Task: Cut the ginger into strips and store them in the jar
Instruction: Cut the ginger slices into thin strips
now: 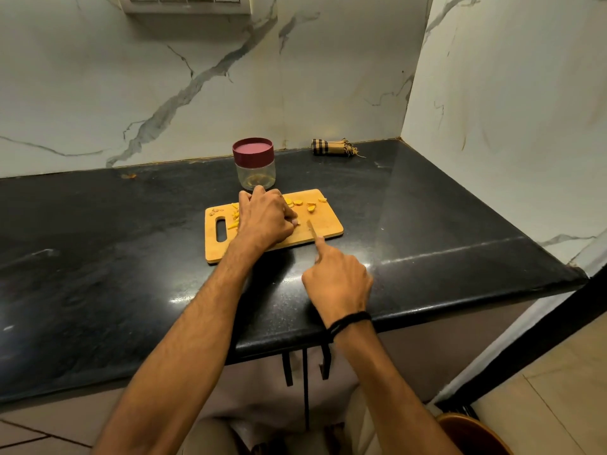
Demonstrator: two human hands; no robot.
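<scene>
You're mid-cut. Your left hand [266, 218] is clenched knuckles-up on the cutting board [328, 224], seemingly pinning a ginger piece hidden beneath it. Your right hand [338, 280] grasps the knife [312, 229], forefinger along the spine, blade just beside your left fingertips. Next you need a careful downward slice close to those knuckles. Count: one knife, one board, one lidded jar [254, 165] just behind it on the surface [131, 241], about four ginger chunks [311, 208] and several strips [235, 215].
</scene>
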